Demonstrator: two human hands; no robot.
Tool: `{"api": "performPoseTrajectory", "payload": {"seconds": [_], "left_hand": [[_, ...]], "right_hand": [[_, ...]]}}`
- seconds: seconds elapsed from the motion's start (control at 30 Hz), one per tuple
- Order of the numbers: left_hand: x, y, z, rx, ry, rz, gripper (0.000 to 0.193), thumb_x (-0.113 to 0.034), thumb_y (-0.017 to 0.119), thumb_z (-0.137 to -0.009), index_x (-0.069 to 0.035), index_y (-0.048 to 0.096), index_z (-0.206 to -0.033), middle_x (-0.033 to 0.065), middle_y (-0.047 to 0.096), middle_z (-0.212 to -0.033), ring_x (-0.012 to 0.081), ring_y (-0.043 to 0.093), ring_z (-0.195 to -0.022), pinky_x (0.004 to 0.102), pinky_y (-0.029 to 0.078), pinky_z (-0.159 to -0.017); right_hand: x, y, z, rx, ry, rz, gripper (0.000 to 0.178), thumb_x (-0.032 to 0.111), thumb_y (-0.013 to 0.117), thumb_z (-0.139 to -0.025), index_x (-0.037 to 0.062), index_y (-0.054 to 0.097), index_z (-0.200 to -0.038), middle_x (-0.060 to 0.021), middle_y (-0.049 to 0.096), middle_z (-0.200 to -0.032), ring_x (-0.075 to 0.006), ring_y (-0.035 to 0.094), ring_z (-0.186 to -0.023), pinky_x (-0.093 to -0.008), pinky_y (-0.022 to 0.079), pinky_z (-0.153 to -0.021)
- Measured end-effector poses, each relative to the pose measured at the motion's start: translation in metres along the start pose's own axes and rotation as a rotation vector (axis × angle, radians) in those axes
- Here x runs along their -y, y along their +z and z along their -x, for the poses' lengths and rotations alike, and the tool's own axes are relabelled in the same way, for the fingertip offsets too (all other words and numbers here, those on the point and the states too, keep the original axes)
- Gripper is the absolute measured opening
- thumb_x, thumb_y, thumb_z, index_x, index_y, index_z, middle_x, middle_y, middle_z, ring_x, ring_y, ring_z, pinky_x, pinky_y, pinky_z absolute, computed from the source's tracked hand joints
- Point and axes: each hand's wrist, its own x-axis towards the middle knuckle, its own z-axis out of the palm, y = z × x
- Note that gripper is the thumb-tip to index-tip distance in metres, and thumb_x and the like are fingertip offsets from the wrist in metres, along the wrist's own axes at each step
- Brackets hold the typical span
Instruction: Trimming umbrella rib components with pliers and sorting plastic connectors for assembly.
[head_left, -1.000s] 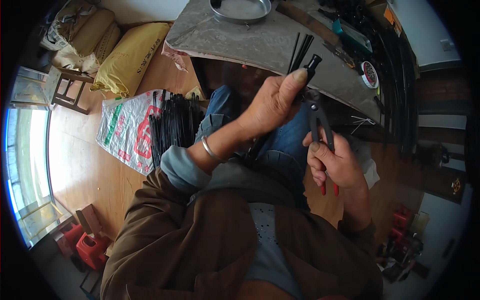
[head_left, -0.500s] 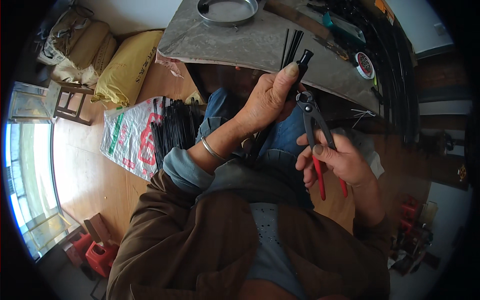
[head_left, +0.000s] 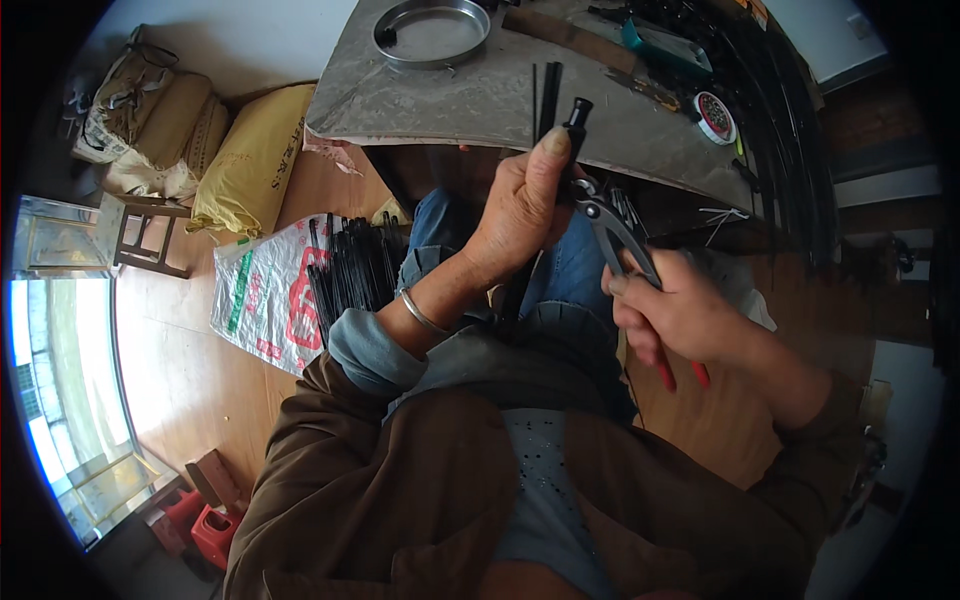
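Right hand [head_left: 680, 315] is wrapped around the red handles of the pliers [head_left: 625, 245], squeezing them; the metal nose points up and left toward the other grip. Left hand [head_left: 520, 215] is closed on a thin black rod [head_left: 572, 125], thumb pressed along it, with the rod's black end cap showing just above the thumb tip. The pliers' nose sits just beside and below that cap; contact cannot be told. Left of and below the left wrist, a bundle of black rods [head_left: 355, 270] lies on a printed sack [head_left: 265, 295]. Beyond the grips: grey tabletop [head_left: 440, 95], round metal tray [head_left: 432, 30], roll of tape [head_left: 715, 117].
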Motion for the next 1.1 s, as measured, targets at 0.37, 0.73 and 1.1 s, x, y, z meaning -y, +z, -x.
{"api": "performPoseTrajectory", "payload": {"seconds": [0.37,0.73,1.1], "left_hand": [[-0.001,-0.011,-0.009,0.078,0.018,0.066,0.062,-0.061,0.038,-0.093,-0.003,0.054,-0.081,0.0002,0.042,-0.047,0.0084,0.038,-0.038,0.0230,0.029,-0.037],[0.000,-0.002,-0.007,0.122,-0.002,0.028,0.060,-0.061,0.037,-0.093,-0.004,0.053,-0.085,0.0002,0.041,-0.048,0.0084,0.037,-0.039,0.0235,0.029,-0.038],[-0.001,0.008,-0.005,0.047,0.015,0.006,0.058,-0.060,0.041,-0.092,-0.006,0.053,-0.076,-0.0025,0.038,-0.046,0.0064,0.035,-0.037,0.0221,0.025,-0.036]], "right_hand": [[0.002,-0.019,0.002,0.061,-0.046,0.040,0.021,0.016,0.048,-0.096,-0.0011,0.046,-0.108,-0.0087,0.060,-0.074,-0.0141,0.061,-0.059,-0.0268,0.051,-0.051],[0.002,-0.030,0.009,0.113,-0.002,-0.012,0.018,0.020,0.049,-0.097,0.0030,0.045,-0.102,0.0004,0.044,-0.062,-0.0045,0.041,-0.047,-0.0213,0.040,-0.041],[0.011,-0.021,0.009,0.030,0.059,0.087,0.016,0.020,0.047,-0.097,0.0078,0.041,-0.087,0.0032,0.041,-0.061,-0.0039,0.039,-0.046,-0.0219,0.038,-0.040]]}}
